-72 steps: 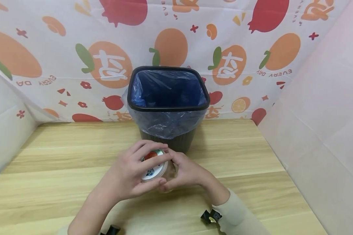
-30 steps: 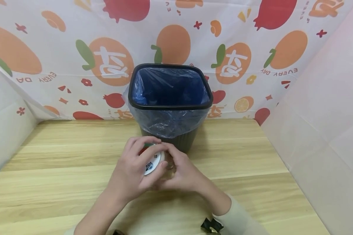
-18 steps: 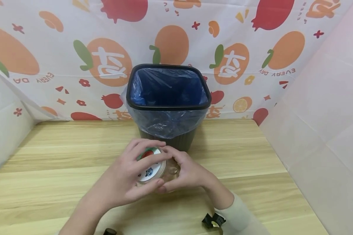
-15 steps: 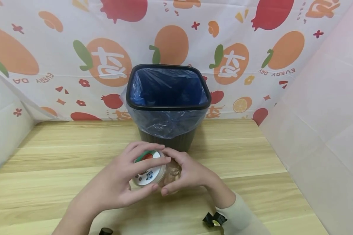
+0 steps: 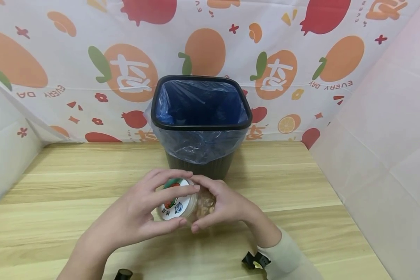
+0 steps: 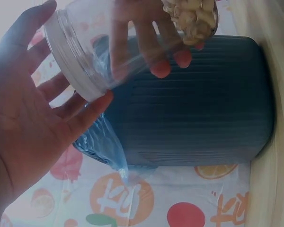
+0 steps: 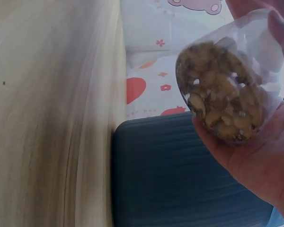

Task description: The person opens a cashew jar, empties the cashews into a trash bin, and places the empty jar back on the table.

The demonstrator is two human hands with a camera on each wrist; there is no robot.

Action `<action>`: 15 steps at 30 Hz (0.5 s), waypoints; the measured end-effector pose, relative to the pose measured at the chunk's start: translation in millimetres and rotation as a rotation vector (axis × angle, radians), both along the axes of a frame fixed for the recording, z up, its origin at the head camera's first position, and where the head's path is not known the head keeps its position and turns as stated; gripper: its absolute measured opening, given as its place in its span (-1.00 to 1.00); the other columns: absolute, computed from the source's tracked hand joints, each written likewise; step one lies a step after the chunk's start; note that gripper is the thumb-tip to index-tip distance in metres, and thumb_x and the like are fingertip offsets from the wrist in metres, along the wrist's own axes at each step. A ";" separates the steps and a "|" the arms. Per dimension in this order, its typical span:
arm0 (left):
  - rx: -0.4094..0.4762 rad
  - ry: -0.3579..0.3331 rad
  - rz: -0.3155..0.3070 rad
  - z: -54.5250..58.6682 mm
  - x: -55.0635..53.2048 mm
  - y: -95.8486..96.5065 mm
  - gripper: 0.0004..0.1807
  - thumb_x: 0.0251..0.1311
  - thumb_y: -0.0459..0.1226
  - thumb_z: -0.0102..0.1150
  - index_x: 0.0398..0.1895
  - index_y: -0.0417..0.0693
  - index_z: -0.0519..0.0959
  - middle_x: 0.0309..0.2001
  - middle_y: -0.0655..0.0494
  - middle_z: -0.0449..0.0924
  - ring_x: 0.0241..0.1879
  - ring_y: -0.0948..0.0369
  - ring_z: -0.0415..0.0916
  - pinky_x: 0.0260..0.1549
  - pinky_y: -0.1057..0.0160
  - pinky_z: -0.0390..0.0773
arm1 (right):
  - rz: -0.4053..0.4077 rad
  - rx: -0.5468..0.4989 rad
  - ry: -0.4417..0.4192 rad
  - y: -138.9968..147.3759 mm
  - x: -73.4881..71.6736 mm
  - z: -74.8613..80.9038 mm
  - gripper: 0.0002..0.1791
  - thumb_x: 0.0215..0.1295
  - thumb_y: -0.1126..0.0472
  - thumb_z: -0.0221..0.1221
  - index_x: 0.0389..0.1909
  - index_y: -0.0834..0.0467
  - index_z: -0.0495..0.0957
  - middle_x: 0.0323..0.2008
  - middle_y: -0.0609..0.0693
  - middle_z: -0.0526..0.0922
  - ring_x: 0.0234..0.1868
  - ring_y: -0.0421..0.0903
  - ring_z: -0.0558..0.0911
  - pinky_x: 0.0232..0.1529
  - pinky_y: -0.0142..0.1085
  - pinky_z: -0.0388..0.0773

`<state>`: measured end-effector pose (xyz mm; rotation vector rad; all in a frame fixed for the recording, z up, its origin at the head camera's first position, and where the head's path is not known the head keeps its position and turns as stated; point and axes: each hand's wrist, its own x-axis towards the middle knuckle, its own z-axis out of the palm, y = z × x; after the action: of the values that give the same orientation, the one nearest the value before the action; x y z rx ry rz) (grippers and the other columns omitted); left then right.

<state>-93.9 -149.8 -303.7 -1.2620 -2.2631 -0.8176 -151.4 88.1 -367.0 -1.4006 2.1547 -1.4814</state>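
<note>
A clear plastic jar (image 5: 205, 205) lies tilted between both hands in front of the trash bin. Pale brown pieces that look like nuts (image 7: 222, 94) are gathered at its bottom end. Its round lid (image 5: 175, 210) carries a white label with green, a red fruit and a small blue figure, and faces left. My left hand (image 5: 140, 214) holds the lid with fingers and thumb spread around its rim; in the left wrist view a fingertip touches the rim's edge. My right hand (image 5: 229, 204) grips the jar's body, thumb in front and fingers behind.
Right behind the hands stands a dark trash bin (image 5: 217, 169) lined with a translucent bluish bag (image 5: 199, 146). A wood-grain table (image 5: 301, 182) lies beneath. A fruit-print cloth (image 5: 122, 23) hangs at the back, with pale walls (image 5: 381, 147) at the sides.
My left thumb and fingers have spread wider around the lid, so more of its label shows. The left forearm has shifted slightly left. The right hand keeps holding the jar.
</note>
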 end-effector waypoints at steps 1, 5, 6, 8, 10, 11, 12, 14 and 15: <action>-0.007 0.001 0.021 -0.8 -0.1 -0.2 -0.41 0.12 -0.03 0.42 0.27 0.30 0.54 0.26 0.16 0.47 0.22 0.18 0.40 0.10 0.22 0.45 | -0.015 -0.004 0.002 -0.8 0.8 0.8 0.10 -0.22 0.20 0.63 0.41 -0.08 0.26 0.18 -0.15 0.56 0.11 -0.19 0.58 0.20 -0.23 0.53; -0.025 -0.036 0.097 -3.8 -0.5 -0.2 -0.33 0.06 0.06 0.45 0.30 0.32 0.52 0.26 0.20 0.47 0.22 0.19 0.39 0.05 0.15 0.49 | -0.070 -0.025 0.013 -3.6 3.6 4.4 0.14 -0.26 0.23 0.65 0.43 -0.02 0.26 0.23 -0.11 0.54 0.15 -0.19 0.57 0.22 -0.21 0.52; -0.028 -0.045 0.110 -4.5 -1.0 -0.2 -0.32 0.05 0.07 0.45 0.30 0.33 0.51 0.26 0.20 0.47 0.22 0.19 0.39 0.04 0.14 0.49 | -0.080 -0.030 0.020 -4.0 4.3 5.5 0.14 -0.27 0.24 0.65 0.42 0.00 0.27 0.24 -0.10 0.53 0.15 -0.18 0.57 0.23 -0.19 0.52; -0.031 -0.067 0.125 -5.6 -1.7 -0.4 -0.31 0.04 0.10 0.45 0.31 0.35 0.51 0.27 0.22 0.46 0.22 0.20 0.38 0.04 0.11 0.51 | -0.091 -0.037 0.028 -4.1 5.1 7.0 0.13 -0.29 0.25 0.65 0.41 0.02 0.28 0.25 -0.10 0.53 0.16 -0.18 0.56 0.23 -0.18 0.52; -0.031 -0.078 0.130 -6.4 -2.5 -1.0 -0.29 0.03 0.12 0.45 0.32 0.36 0.50 0.28 0.23 0.45 0.23 0.21 0.37 0.04 0.11 0.51 | -0.090 -0.032 0.038 -3.4 5.0 7.9 0.13 -0.29 0.24 0.65 0.41 0.01 0.29 0.25 -0.12 0.53 0.18 -0.18 0.56 0.25 -0.18 0.51; -0.027 -0.076 0.126 -6.8 -2.9 -1.3 -0.27 0.01 0.12 0.46 0.32 0.35 0.50 0.28 0.23 0.45 0.23 0.21 0.37 0.04 0.11 0.52 | -0.085 -0.028 0.042 -2.8 4.5 7.9 0.13 -0.28 0.23 0.65 0.41 0.00 0.28 0.26 -0.13 0.52 0.19 -0.17 0.55 0.25 -0.18 0.50; -0.020 -0.071 0.117 -7.1 -3.5 -1.8 -0.26 0.00 0.11 0.48 0.33 0.33 0.50 0.28 0.21 0.45 0.23 0.21 0.38 0.03 0.13 0.52 | -0.082 -0.019 0.036 -1.8 3.9 7.4 0.12 -0.27 0.22 0.65 0.41 -0.04 0.28 0.25 -0.16 0.52 0.19 -0.18 0.55 0.25 -0.20 0.50; 0.002 -0.062 0.088 -7.1 -5.1 -2.7 -0.21 -0.06 0.08 0.53 0.33 0.28 0.50 0.29 0.19 0.45 0.24 0.19 0.38 0.02 0.17 0.51 | -0.068 0.001 0.023 0.8 2.0 6.1 0.11 -0.26 0.18 0.65 0.40 -0.11 0.28 0.23 -0.21 0.53 0.18 -0.20 0.55 0.24 -0.24 0.50; 0.012 -0.060 0.070 -7.0 -5.9 -3.1 -0.19 -0.09 0.06 0.55 0.33 0.25 0.51 0.30 0.18 0.44 0.24 0.19 0.38 0.03 0.20 0.50 | -0.058 0.013 0.018 2.3 0.8 5.4 0.09 -0.23 0.12 0.64 0.40 -0.13 0.28 0.22 -0.22 0.54 0.17 -0.20 0.56 0.23 -0.25 0.50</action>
<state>-99.8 -152.9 -310.7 -1.1602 -2.3323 -0.8522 -150.6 90.4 -361.6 -1.3628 2.2299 -1.4776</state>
